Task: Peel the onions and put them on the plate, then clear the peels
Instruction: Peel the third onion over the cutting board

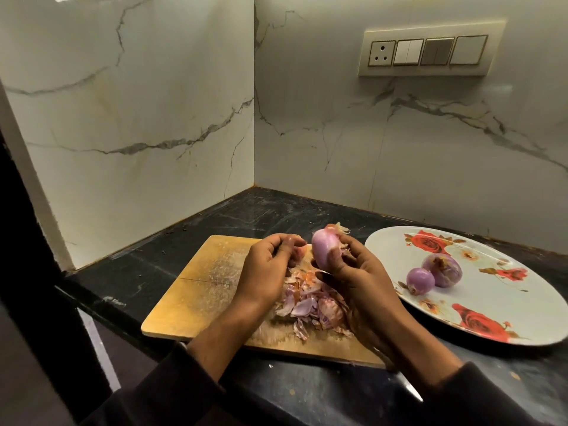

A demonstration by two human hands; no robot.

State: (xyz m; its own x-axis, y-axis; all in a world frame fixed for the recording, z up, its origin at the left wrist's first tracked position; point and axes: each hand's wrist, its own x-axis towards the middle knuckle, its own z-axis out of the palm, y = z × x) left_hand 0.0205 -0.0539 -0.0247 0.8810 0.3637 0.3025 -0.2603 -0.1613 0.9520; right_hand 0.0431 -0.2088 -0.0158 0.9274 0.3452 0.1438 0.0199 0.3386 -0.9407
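Observation:
My right hand (pixel 356 272) grips a pale purple onion (pixel 322 249) above the wooden cutting board (pixel 196 290); dry skin sticks out at its top. My left hand (pixel 270 265) is just left of it, fingers curled and pinching a bit of peel. A heap of purple and orange peels (pixel 310 305) lies on the board under both hands. Two peeled onions, a small one (pixel 420 280) and a larger one (pixel 442 269), sit on the white rose-patterned plate (pixel 491 305) to the right.
The board and plate rest on a dark stone counter (pixel 276 210) set in a corner of white marble walls. A switch panel (pixel 430 50) hangs on the right wall. The counter's front edge runs along the lower left.

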